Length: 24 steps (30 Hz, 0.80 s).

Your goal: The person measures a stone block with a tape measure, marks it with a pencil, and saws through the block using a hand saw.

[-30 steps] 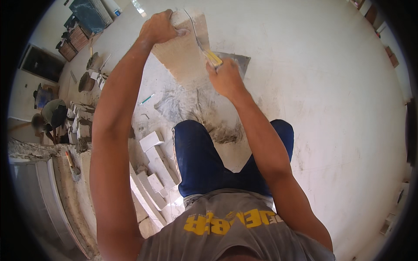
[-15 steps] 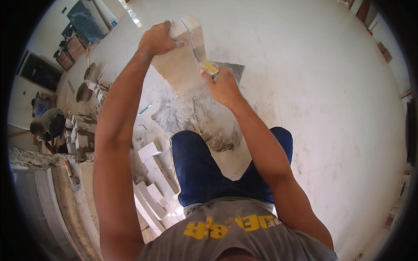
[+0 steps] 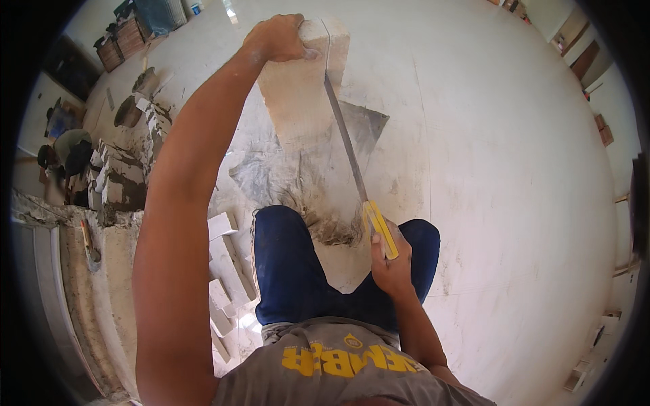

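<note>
A pale lightweight concrete block (image 3: 294, 101) stands in front of me, with a dark cut line running down from its top. My left hand (image 3: 279, 40) grips the block's upper left edge, fingers over the top and thumb on the near face. In my right hand (image 3: 394, 267), close to my right knee, is the yellow handle of a handsaw (image 3: 347, 142). The saw's long blade slants up and away, its far end in the cut near the block's top. Beneath the block lies a crumpled, dusty plastic sheet (image 3: 267, 172).
White block offcuts (image 3: 230, 260) lie left of my legs. Farther left are a partly built block wall (image 3: 122, 179), a trowel (image 3: 89, 240) on a ledge and buckets (image 3: 127, 111). Another person (image 3: 71, 152) bends behind that wall. Pale floor (image 3: 514, 203) stretches to the right.
My right hand has drawn the saw back toward my body, exposing much more blade. My left hand stays on the block. The whole view has shifted slightly.
</note>
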Each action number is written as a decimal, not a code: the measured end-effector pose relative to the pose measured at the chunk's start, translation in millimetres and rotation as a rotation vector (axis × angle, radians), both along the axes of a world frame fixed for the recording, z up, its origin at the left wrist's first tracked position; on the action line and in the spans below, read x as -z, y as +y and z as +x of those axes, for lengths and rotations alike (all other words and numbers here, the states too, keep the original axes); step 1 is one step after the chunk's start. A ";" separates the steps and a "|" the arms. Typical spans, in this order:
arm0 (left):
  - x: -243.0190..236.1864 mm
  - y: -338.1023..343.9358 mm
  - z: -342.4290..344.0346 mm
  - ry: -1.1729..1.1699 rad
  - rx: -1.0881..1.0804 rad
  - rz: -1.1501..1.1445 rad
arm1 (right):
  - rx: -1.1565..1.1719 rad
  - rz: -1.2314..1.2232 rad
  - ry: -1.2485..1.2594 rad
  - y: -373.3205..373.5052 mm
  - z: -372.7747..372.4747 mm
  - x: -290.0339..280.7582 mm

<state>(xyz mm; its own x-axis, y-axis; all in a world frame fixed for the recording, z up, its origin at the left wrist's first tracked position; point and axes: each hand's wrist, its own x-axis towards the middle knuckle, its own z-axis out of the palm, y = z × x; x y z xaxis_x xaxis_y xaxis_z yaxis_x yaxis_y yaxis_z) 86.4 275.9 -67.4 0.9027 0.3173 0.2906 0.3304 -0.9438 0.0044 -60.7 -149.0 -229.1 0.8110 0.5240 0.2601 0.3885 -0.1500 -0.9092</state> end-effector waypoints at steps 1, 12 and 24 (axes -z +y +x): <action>-2.6 -3.5 1.9 0.008 0.000 0.009 | 0.008 -0.018 -0.032 0.3 3.0 5.3; 6.2 32.7 -16.7 -0.041 0.073 0.006 | -0.014 0.056 -0.020 68.9 29.3 -12.2; 13.1 27.2 -4.6 -0.031 0.072 0.060 | -0.038 -0.126 -0.006 156.6 118.5 -16.5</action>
